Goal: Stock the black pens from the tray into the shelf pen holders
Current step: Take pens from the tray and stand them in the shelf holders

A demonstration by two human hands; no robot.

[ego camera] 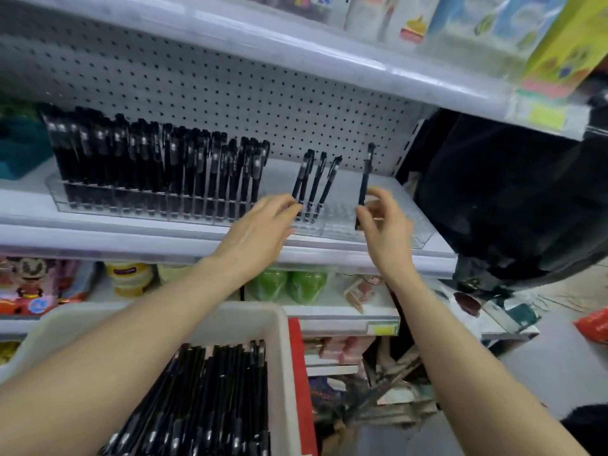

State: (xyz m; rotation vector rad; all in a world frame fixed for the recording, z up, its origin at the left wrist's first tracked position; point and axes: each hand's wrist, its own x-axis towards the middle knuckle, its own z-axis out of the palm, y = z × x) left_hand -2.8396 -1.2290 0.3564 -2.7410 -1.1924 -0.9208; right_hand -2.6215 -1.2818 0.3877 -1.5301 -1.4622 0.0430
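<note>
Right hand (383,225): pinches one pen (364,182) upright at holder (342,222).
Left hand (260,225): fingertips on slotted pens (312,185); grip unclear.
Tray (279,357): below your wrists.
Tip: keep it vertical, seat fully.

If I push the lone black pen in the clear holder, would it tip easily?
Likely yes: the four pens nearby lean loosely in the clear holder. The lone black pen looks thin, stiff and light, so the right hand pinching it should steady it easily.
</note>
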